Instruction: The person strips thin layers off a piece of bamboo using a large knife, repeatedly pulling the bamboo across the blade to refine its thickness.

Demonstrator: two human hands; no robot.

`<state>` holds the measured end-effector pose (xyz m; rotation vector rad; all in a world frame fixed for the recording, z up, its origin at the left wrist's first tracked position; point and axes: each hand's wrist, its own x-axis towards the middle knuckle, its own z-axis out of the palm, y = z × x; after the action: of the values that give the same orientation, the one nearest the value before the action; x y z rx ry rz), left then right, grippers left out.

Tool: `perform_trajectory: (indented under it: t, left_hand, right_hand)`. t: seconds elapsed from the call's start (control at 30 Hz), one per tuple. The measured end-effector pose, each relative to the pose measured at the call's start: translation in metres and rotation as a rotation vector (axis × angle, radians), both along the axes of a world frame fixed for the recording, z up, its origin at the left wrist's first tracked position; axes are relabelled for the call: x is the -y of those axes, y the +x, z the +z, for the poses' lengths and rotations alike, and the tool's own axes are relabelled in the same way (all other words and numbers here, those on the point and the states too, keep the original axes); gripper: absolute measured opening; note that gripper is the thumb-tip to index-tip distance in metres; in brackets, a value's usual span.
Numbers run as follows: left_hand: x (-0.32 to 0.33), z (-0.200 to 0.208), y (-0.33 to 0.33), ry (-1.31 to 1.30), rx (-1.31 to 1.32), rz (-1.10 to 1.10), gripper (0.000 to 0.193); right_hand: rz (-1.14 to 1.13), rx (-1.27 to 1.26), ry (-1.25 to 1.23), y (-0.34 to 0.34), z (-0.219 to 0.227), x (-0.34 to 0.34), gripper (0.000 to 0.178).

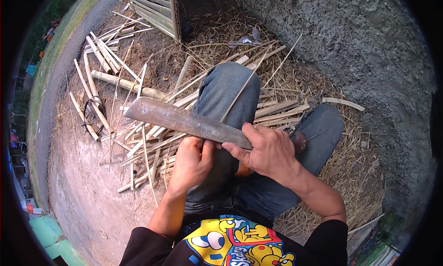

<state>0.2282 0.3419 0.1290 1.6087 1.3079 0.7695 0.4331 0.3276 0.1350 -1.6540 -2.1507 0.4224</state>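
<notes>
My right hand (272,150) is closed around a machete (180,120), with thumb and fingers on the lower blade. A brown rounded end, likely its handle, shows behind the wrist. The broad grey blade points up to the left across my knee. Just below the blade, my left hand (191,160) is closed with its thumb tucked in. A thin bamboo strip (241,91) slants over my raised knee, passes behind the blade and lines up with my left fingers. The blade hides where strip and fingers meet.
Split bamboo strips (154,148) lie piled left of my knee, with more slats (281,111) on the right. A thick bamboo pole (124,83) lies farther left. A slatted bamboo panel (157,9) stands at the back. A rough grey wall (369,49) rises on the right.
</notes>
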Motion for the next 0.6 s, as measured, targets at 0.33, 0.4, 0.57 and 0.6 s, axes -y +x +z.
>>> perform_trajectory:
  t: [0.33, 0.4, 0.57, 0.6]
  left_hand:
    - [0.003, -0.002, -0.003, -0.250, 0.134, -0.002, 0.031]
    - [0.003, 0.000, -0.006, -0.272, 0.126, -0.004, 0.032]
    - [-0.010, 0.003, -0.004, -0.346, 0.114, -0.013, 0.034]
    - [-0.011, 0.003, -0.007, -0.341, 0.117, -0.026, 0.034]
  right_hand:
    - [-0.026, 0.029, 0.078, 0.007, 0.000, -0.011, 0.059]
    - [-0.253, -0.001, 0.122, 0.030, 0.004, -0.039, 0.060]
    - [-0.013, -0.016, 0.058, 0.022, 0.000, -0.027, 0.061]
    - [-0.001, 0.044, 0.094, 0.017, -0.003, -0.024, 0.061]
